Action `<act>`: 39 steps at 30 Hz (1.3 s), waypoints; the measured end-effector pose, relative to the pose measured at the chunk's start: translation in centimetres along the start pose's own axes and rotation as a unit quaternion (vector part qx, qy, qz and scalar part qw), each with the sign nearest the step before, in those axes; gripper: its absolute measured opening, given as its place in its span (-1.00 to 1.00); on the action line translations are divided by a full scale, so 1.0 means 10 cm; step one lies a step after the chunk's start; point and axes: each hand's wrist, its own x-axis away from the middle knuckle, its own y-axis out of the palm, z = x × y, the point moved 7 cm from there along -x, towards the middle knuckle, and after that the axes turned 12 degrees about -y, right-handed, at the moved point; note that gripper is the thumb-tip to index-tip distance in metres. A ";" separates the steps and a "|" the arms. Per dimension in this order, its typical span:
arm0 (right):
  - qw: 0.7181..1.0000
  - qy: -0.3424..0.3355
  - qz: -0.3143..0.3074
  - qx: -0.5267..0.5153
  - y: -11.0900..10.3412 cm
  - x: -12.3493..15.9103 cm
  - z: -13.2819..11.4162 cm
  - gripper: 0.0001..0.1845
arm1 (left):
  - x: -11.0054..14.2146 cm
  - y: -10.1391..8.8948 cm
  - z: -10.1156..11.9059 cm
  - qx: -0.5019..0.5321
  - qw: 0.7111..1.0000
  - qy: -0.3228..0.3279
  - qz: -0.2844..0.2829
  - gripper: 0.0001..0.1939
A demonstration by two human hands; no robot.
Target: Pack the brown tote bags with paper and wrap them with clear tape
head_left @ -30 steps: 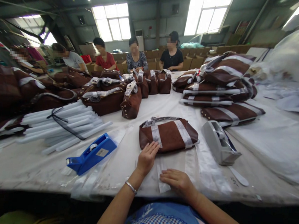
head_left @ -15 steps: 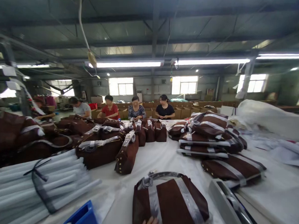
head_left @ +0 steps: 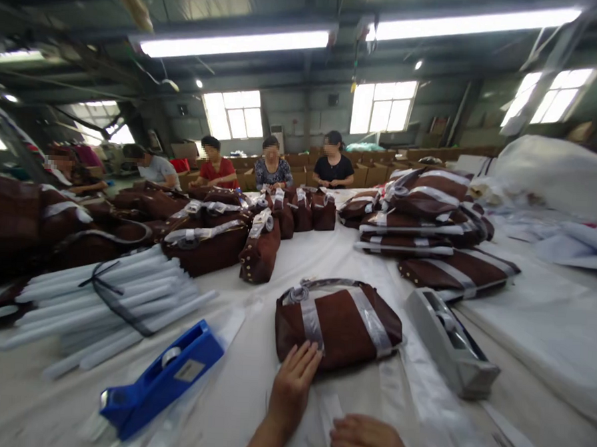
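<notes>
A brown handbag (head_left: 346,326) lies in front of me, with two shiny plastic wraps around its body and wrapping on its handle. My left hand (head_left: 298,370) rests its outstretched fingers on the bag's lower left part, by one wrap. Lower down, my right hand (head_left: 367,442) is over the table, apart from the bag, fingers extended to the left. Its fingertips are beside a pale strip (head_left: 331,415) on the table; I see no grip on it. A blue tape dispenser (head_left: 165,376) stands to the left, and a grey tape dispenser (head_left: 449,345) to the right.
White rolls (head_left: 109,300) tied with a dark band lie at the left. Behind them are several brown handbags (head_left: 207,245). More wrapped bags (head_left: 423,220) are stacked at the right, near a big white plastic bundle (head_left: 556,177). Several co-workers (head_left: 276,172) sit across the white-covered table (head_left: 306,264).
The view has tilted down, so the bag and dispensers sit higher in the picture. My right hand has come into view. My left hand still touches the bag.
</notes>
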 end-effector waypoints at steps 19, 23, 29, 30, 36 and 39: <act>0.985 0.165 0.008 -0.042 0.00 -0.93 1.33 -0.57 | 0.09 -0.02 0.03 0.063 0.996 -0.041 -0.051 -0.65; 0.984 0.171 0.032 -0.043 0.00 -0.91 1.34 -0.57 | 0.05 -0.08 -0.03 0.106 0.991 -0.057 -0.055 -0.61; 0.989 0.118 0.044 -0.081 -0.14 -0.87 0.95 -0.60 | 0.00 -0.11 -0.10 0.150 0.980 -0.114 -0.069 -0.60; 0.991 0.094 0.041 -0.082 -0.17 -0.86 0.82 -0.62 | 0.01 -0.10 -0.11 0.153 0.978 -0.119 -0.071 -0.59; 1.000 -0.006 0.000 -0.003 -0.26 -0.72 0.24 -0.71 | 0.07 -0.07 -0.12 0.170 0.977 -0.109 -0.074 -0.56; 0.999 0.017 0.029 0.004 -0.29 -0.71 0.31 -0.66 | 0.06 -0.08 -0.11 0.177 0.977 -0.097 -0.074 -0.62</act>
